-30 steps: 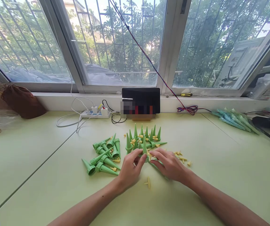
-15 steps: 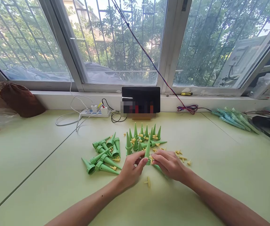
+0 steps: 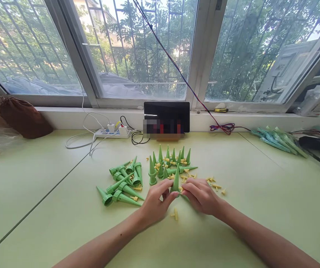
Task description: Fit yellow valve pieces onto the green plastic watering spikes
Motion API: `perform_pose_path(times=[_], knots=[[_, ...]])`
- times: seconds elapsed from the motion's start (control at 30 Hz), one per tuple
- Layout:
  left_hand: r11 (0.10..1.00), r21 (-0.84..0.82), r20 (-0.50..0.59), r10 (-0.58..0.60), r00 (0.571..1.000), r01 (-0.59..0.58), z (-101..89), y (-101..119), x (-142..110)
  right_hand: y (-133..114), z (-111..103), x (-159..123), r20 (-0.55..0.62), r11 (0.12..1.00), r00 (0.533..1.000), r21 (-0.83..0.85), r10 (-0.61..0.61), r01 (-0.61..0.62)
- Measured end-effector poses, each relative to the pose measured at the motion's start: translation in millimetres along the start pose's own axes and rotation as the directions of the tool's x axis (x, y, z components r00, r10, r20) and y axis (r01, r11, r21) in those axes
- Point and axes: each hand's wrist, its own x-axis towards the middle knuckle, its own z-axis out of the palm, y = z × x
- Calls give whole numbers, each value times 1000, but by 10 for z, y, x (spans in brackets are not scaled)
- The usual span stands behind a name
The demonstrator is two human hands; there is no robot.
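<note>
My left hand (image 3: 157, 198) is closed round the base of a green plastic watering spike (image 3: 176, 179), whose point faces up. On the spike's right side my right hand (image 3: 203, 196) pinches a small yellow valve (image 3: 180, 189), mostly covered by the fingertips. Whether the valve sits in the spike's wall or only touches it, I cannot tell. Under my right fingers another green spike lies partly hidden. A loose yellow T-shaped valve (image 3: 176, 214) rests on the table just below my hands.
Several green spikes (image 3: 120, 186) lie heaped at the left. Behind my hands stand upright spikes (image 3: 152, 169) with yellow valves fitted. Loose yellow valves (image 3: 216, 187) are scattered at the right. Farther back are a dark screen (image 3: 167, 115), a power strip (image 3: 112, 133) and bagged green spikes (image 3: 279, 141).
The held spike leans slightly more to the right and sits a little lower. My right fingers now cover more of the yellow valve.
</note>
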Motion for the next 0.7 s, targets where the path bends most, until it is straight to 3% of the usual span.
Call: perform_pose_path(times=[0.37, 0.53, 0.7], knots=[[989, 46, -23, 139, 990, -138, 7, -14, -25, -16, -1, -10, 10, 998, 998, -22, 57, -57], [965, 124, -99, 242, 965, -230, -10, 3, -33, -19, 17, -4, -1, 999, 999, 4, 54, -54], [941, 140, -102, 323, 941, -308, -18, -11, -28, -17, 36, -1, -15, 998, 998, 31, 59, -58]])
